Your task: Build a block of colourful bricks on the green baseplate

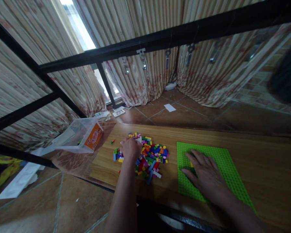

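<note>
My left hand (131, 149) reaches down into a loose pile of coloured toy building bricks (151, 153), its fingers bent and mostly hidden behind the back of the hand. Whether it grips a brick cannot be made out. Flat on the green studded baseplate (218, 155) rests my right hand (206, 171), fingers stretched and thumb apart. In the gap between thumb and forefinger a small yellow brick (191, 164) shows on the plate, partly covered by the hand.
Both the pile and the baseplate are on a wooden board (169, 134). A clear plastic bin (80, 136) with an orange label stands left of it. A black metal rail (116, 48) crosses beyond the board, before striped curtains (147, 77). Papers (169, 107) lie on the tiled floor.
</note>
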A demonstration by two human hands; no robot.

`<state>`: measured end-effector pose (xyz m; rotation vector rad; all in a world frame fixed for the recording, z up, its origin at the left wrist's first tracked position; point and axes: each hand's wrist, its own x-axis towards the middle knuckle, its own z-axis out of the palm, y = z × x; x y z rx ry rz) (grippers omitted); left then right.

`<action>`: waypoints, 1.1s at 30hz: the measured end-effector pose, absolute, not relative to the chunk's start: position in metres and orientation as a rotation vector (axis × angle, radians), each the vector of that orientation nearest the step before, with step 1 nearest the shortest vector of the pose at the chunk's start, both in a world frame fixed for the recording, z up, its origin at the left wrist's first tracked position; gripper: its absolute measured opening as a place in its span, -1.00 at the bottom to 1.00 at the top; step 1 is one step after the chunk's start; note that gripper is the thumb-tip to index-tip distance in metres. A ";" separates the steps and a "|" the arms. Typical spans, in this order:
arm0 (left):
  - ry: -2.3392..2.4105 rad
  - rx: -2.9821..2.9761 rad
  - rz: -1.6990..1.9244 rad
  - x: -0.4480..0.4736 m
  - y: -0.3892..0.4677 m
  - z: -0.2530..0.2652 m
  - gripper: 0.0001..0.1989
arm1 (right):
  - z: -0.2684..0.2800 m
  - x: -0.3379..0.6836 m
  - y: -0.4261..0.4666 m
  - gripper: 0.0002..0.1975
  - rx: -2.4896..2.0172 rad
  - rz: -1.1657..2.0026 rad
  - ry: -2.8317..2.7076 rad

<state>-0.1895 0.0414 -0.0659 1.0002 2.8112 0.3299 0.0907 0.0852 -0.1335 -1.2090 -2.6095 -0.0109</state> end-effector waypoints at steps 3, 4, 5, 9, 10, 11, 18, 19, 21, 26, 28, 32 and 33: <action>2.794 1.019 0.346 -0.190 0.041 -0.065 -0.76 | -0.133 0.090 0.085 -0.46 -1.209 -0.020 -2.604; 2.791 1.028 0.352 -0.191 0.041 -0.065 -0.77 | -0.133 0.090 0.085 -0.46 -1.209 -0.022 -2.605; 2.788 1.031 0.359 -0.193 0.040 -0.064 -0.78 | -0.133 0.090 0.085 -0.46 -1.209 -0.023 -2.607; 2.767 0.956 0.471 -0.208 0.032 -0.060 -0.77 | -0.131 0.090 0.085 -0.45 -1.204 -0.018 -2.615; 2.764 0.929 0.529 -0.213 0.029 -0.059 -0.75 | -0.131 0.091 0.085 -0.45 -1.203 -0.016 -2.616; 2.765 0.908 0.595 -0.218 0.026 -0.059 -0.72 | -0.132 0.091 0.085 -0.45 -1.205 -0.015 -2.616; 2.297 0.832 1.282 -0.232 0.016 -0.067 -0.70 | -0.133 0.092 0.085 -0.42 -1.211 0.001 -2.614; 2.155 0.816 1.360 -0.231 0.016 -0.067 -0.65 | -0.132 0.091 0.085 -0.42 -1.212 0.007 -2.613; 1.916 0.798 1.438 -0.226 0.016 -0.065 -0.57 | -0.130 0.090 0.085 -0.44 -1.217 0.029 -2.606; 1.644 0.880 1.398 -0.209 0.018 -0.054 -0.57 | -0.121 0.085 0.086 -0.49 -1.227 0.158 -2.514; 1.620 0.939 1.353 -0.202 0.019 -0.049 -0.64 | -0.115 0.084 0.088 -0.52 -1.220 0.248 -2.425; 1.577 1.060 1.257 -0.184 0.027 -0.046 -0.74 | -0.097 0.089 0.096 -0.60 -1.175 0.369 -2.194; 1.565 1.091 1.243 -0.178 0.030 -0.047 -0.75 | -0.091 0.093 0.099 -0.62 -1.171 0.380 -2.126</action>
